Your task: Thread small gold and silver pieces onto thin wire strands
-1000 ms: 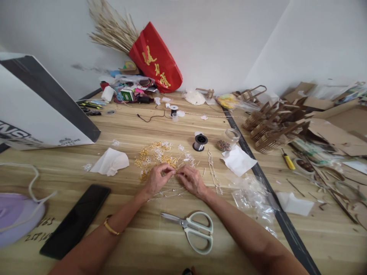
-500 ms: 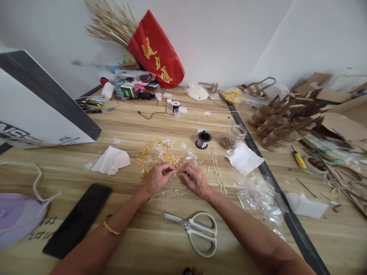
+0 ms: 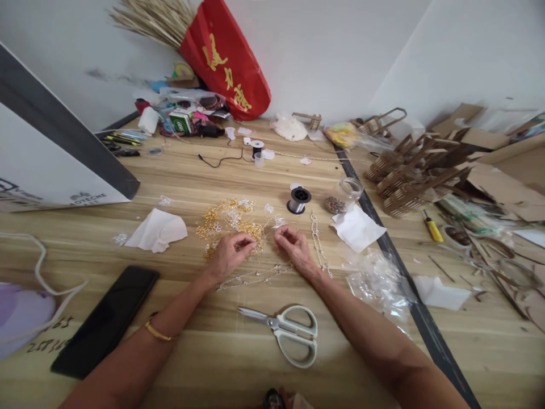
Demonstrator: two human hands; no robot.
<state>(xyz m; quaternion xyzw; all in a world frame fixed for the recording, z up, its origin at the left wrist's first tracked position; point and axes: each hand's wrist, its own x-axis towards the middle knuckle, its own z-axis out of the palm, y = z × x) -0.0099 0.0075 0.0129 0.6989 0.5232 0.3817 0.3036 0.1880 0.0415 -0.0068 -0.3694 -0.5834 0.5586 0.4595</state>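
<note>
My left hand (image 3: 232,254) is closed in a pinch at the near edge of a pile of small gold-coloured findings (image 3: 208,228); what its fingertips hold is too small to make out. Just to the right, my right hand (image 3: 297,250) also has thumb and fingers pinched, close to a little heap of clear or silvery pieces (image 3: 278,221). Any piece in that pinch cannot be made out. A silvery beaded chain (image 3: 255,278) lies on the wood below both hands. Another chain (image 3: 315,236) runs beside my right hand. White-handled scissors (image 3: 298,335) lie between my forearms.
A wire spool (image 3: 298,200) and a jar of beads (image 3: 344,196) stand beyond my hands. White paper pieces (image 3: 155,230), plastic bags (image 3: 377,284) and a black phone (image 3: 106,321) flank them. Small woven baskets (image 3: 400,182) crowd the right; a large white box (image 3: 51,153) stands left.
My hands have moved apart from nearly touching at the fingertips. My right hand has shifted up towards the clear pieces. The whole view has shifted slightly.
</note>
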